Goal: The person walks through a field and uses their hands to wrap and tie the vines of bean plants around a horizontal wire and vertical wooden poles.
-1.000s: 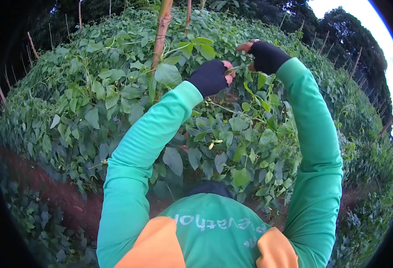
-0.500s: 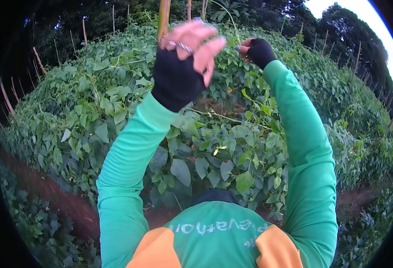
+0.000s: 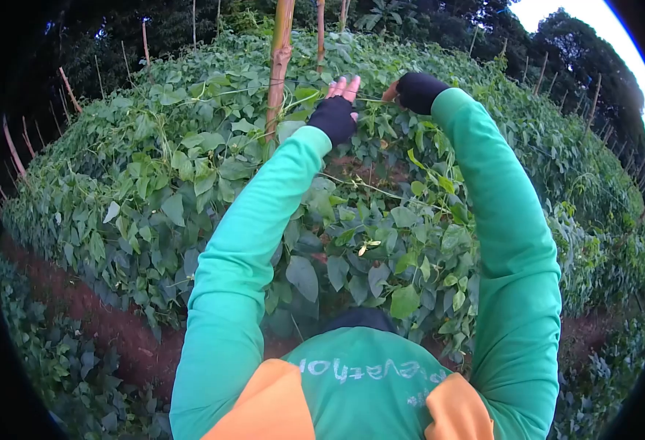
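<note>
Seemingly, right hand [image 3: 415, 93] touches thin strand [image 3: 372, 100]; left hand [image 3: 335, 116] outstretched beside knobbly pole [image 3: 280, 57].

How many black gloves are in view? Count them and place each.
2. One glove is on the left hand, just right of the thick stake in the picture; the other glove is on the right hand, farther right. No others show.

Left hand [image 3: 337, 114] outstretched near wooden stake [image 3: 278, 73]; right hand [image 3: 418, 92] at thin strand [image 3: 371, 100].
</note>
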